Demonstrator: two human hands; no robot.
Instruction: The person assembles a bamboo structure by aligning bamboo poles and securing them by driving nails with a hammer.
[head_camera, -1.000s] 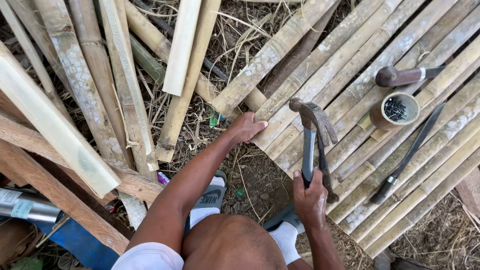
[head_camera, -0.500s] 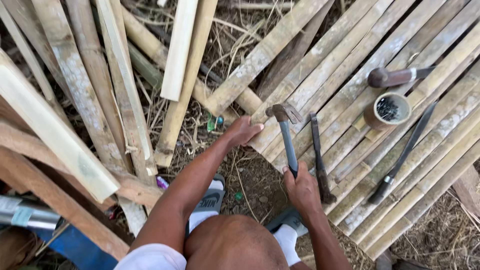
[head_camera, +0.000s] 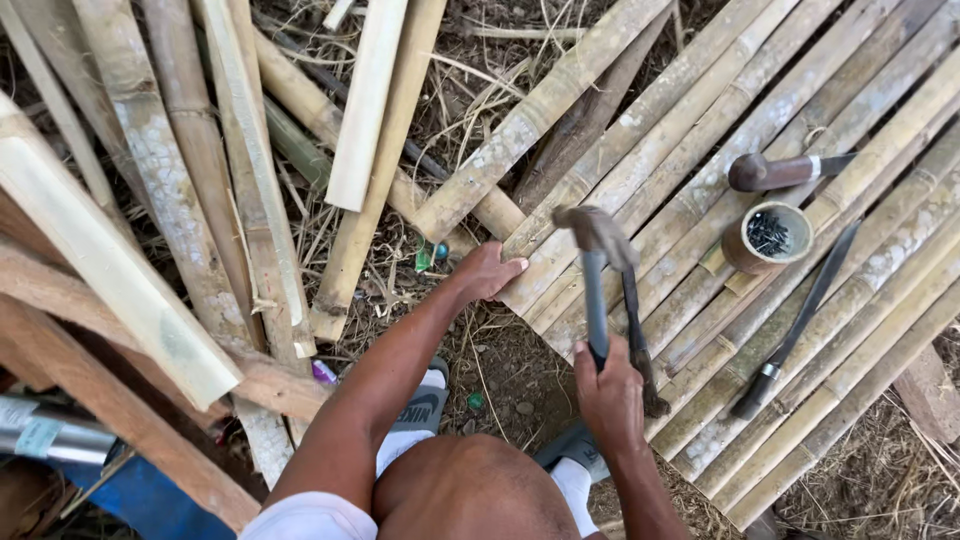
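The right hand (head_camera: 608, 392) is clenched round a claw hammer (head_camera: 594, 268), its head raised over the bamboo slat panel (head_camera: 700, 150). The left hand (head_camera: 487, 271) presses flat on the panel's edge. This looks like mid-nailing; the coming strike needs true aim near those fingers.

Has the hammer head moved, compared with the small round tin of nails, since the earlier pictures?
Yes. The hammer head has swung left, away from the tin of nails, toward the left hand on the bamboo slats.
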